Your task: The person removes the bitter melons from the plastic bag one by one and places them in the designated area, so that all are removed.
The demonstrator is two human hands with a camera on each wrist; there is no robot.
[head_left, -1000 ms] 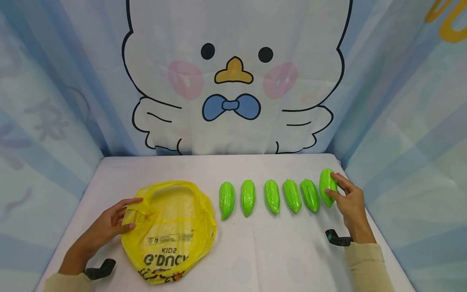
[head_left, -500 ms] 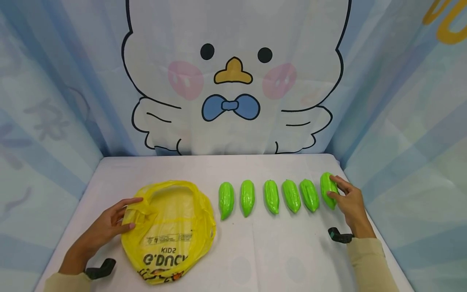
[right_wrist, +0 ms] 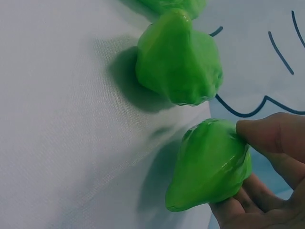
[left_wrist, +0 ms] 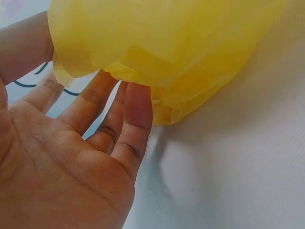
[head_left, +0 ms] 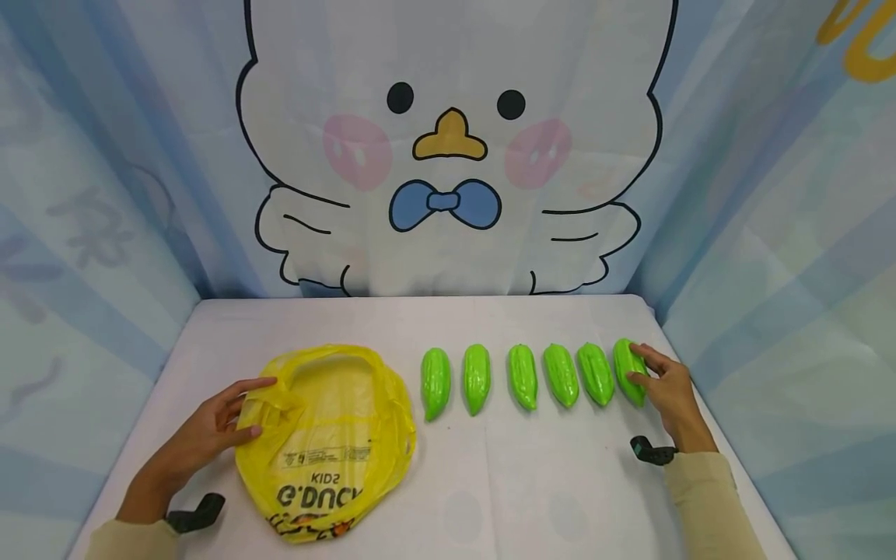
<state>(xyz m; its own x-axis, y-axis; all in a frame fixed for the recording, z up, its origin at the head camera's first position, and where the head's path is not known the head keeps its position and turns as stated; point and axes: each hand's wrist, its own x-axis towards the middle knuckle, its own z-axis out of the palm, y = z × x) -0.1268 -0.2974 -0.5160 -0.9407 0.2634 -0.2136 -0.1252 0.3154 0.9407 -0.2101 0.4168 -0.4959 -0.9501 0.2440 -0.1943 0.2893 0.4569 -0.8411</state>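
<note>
My left hand (head_left: 203, 432) grips the left edge of a yellow plastic bag (head_left: 325, 435) with printed lettering. The bag lies on the table with its mouth spread. In the left wrist view, the thumb is over the thin yellow film and the other fingertips go behind it. My right hand (head_left: 673, 397) pinches a shiny green ridged toy gourd (head_left: 628, 372) at the right end of a row. In the right wrist view, that gourd (right_wrist: 207, 167) sits between thumb and fingers, its pointed tip down near the table. The neighbouring gourd (head_left: 595, 375) lies just left of it.
Several more green gourds (head_left: 477, 379) lie side by side between the bag and the right hand. They rest on a white cloth-covered table (head_left: 504, 482). A curtain (head_left: 448, 257) with a cartoon duck hangs behind, and blue drapes (head_left: 784, 311) flank both sides.
My right hand has brought the gourd slightly lower and toward me, level with the others in the row. The left hand and bag have stayed in place.
</note>
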